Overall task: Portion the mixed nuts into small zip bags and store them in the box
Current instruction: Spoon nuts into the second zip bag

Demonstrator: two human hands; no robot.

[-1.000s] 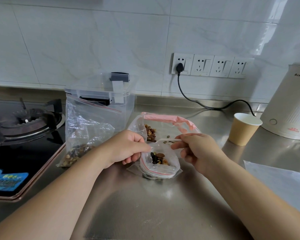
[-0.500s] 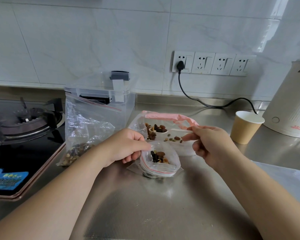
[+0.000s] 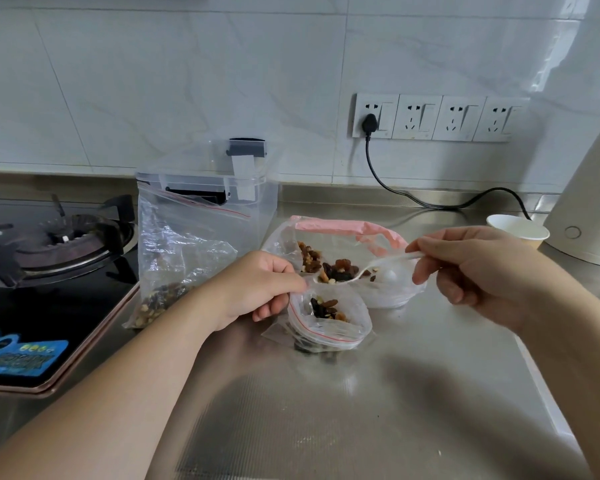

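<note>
Between your hands on the worktop [image 3: 413, 393], the small zip bag [image 3: 329, 322] sat part filled. Your left hand [image 3: 257, 289] pinched its rim open; your right hand [image 3: 471, 268] gripped a plastic spoon [image 3: 368, 270] heaped with mixed nuts [image 3: 338, 270], just above it. Beyond your left hand, the clear box [image 3: 222, 192] seemingly held no portions yet; sealing and storing remained.

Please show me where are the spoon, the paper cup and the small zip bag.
spoon [image 3: 336, 273]: head view, on its loaded bowl.
paper cup [image 3: 530, 242]: head view, on its outer wall.
small zip bag [image 3: 333, 332]: head view, on its front wall.
</note>
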